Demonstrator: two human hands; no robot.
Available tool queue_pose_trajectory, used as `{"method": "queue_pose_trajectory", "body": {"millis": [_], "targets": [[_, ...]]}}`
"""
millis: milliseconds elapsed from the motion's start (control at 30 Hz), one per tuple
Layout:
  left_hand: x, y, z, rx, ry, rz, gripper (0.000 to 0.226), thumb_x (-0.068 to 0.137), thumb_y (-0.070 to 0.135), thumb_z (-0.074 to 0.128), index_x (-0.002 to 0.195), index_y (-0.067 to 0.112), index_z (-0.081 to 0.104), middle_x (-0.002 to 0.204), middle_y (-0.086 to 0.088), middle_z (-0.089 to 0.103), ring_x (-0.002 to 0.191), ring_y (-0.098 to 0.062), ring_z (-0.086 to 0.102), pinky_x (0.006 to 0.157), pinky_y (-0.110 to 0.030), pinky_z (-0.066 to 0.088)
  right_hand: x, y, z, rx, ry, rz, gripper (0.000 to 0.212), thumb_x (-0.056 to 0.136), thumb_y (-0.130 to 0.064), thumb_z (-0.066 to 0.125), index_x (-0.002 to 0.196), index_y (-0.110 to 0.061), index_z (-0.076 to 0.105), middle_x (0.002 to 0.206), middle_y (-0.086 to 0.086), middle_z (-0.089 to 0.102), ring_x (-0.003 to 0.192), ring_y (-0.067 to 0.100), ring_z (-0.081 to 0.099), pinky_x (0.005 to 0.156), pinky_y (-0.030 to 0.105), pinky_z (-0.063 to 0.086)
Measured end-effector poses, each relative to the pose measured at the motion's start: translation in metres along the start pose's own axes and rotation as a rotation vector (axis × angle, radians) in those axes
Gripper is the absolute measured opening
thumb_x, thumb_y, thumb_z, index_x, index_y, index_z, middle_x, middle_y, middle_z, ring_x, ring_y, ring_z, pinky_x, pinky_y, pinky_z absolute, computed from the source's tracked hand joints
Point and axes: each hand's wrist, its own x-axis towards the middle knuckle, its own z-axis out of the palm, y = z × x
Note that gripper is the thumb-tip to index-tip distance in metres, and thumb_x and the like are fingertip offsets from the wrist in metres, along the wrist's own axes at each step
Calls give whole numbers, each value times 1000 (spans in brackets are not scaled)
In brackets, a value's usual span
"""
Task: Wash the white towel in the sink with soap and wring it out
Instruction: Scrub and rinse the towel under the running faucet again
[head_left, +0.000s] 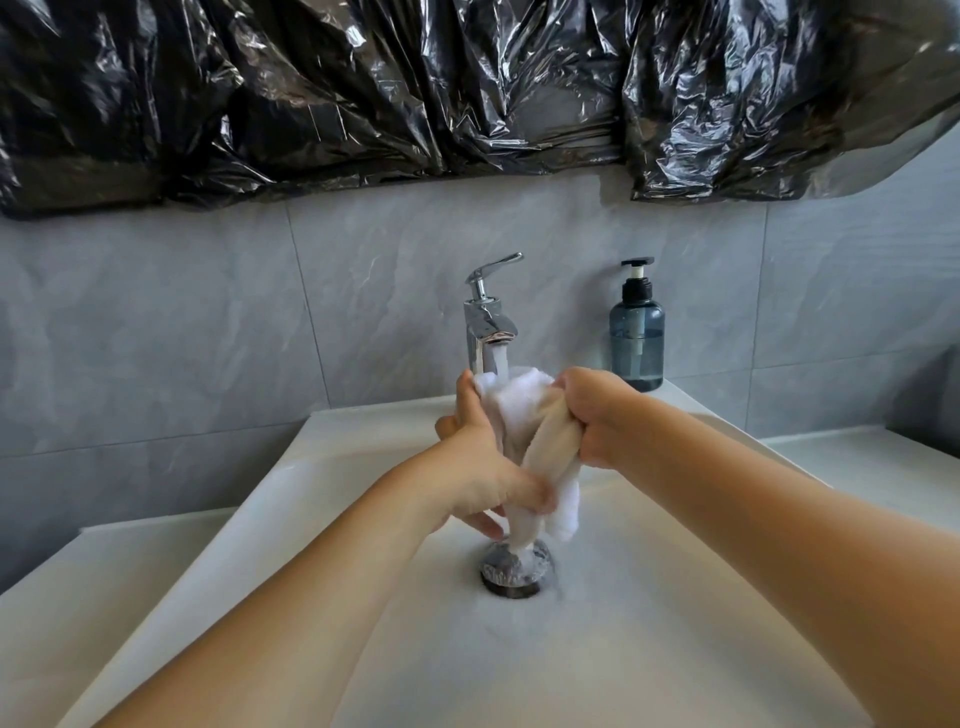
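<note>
A wet white towel is bunched between both hands above the white sink. My left hand grips its lower left part, thumb pinching the cloth. My right hand clutches the upper right part in a fist. Water runs from the chrome tap onto the top of the towel. The towel's lower end hangs down to just above the metal drain. A blue pump bottle of soap stands on the sink's back rim, right of the tap.
Grey tiled wall rises behind the sink. Black plastic sheeting covers the area above the tiles. A pale counter extends on both sides of the basin.
</note>
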Motion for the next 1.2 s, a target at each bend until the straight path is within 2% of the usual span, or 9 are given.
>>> {"method": "queue_pose_trajectory", "body": {"millis": [67,167,333,400,567,700,900,1067,1200], "targets": [[2,0,1,62,63,33,131,66,16,81,146,54,-16,131,1,28,110,-29,56,77,-47,61,-1,0,0,-17,-5,-4,18,97,-10,40,83,-9,51,74,9,50,63,21,49,57,28,40],[6,0,-7,43,173,120,94,54,29,70,133,44,20,124,1,50,106,-23,59,85,-44,58,-3,-5,0,-125,-76,-43,21,94,-16,37,83,-10,53,71,8,56,65,23,55,58,28,44],[10,0,-19,-146,312,149,53,47,30,62,100,30,63,91,3,71,86,-23,69,76,-39,59,0,-2,-2,-305,-62,-195,25,93,-22,38,71,-18,50,63,-1,52,62,18,48,60,29,38],[12,0,-20,-195,316,145,41,46,32,61,87,24,65,78,-3,72,75,-30,70,69,-43,60,2,2,-2,-244,-96,-214,27,93,-22,37,68,-19,46,57,-2,48,56,17,44,56,28,36],[8,1,-20,-349,327,86,24,63,23,62,83,10,60,60,-2,56,52,-23,56,54,-26,45,4,5,1,-177,-119,-236,25,93,-32,36,83,-21,56,73,0,56,65,19,52,58,28,40],[6,1,-17,-464,273,3,24,61,25,62,81,13,59,69,-12,50,63,-25,49,62,-34,37,3,9,1,-236,-244,-214,35,92,-44,42,94,-17,65,83,6,66,75,24,63,72,34,49],[12,-2,-22,-513,191,-71,4,77,17,54,73,17,53,64,-8,44,54,-23,43,43,-16,28,5,11,-5,-352,-437,-266,26,90,-32,59,113,-21,66,100,5,71,88,22,66,80,36,52],[13,0,-23,-612,74,-100,28,73,20,41,82,11,65,71,-10,56,57,-23,54,52,-21,38,7,9,-7,-389,-309,-278,36,91,-38,59,118,-14,63,99,10,70,74,23,67,59,30,56],[19,-3,-22,-610,106,-83,32,81,11,43,97,8,70,75,-9,66,61,-21,63,48,-22,44,5,2,-8,-405,-233,-261,32,89,-43,59,107,-17,66,85,8,71,63,24,66,59,31,54]]}}
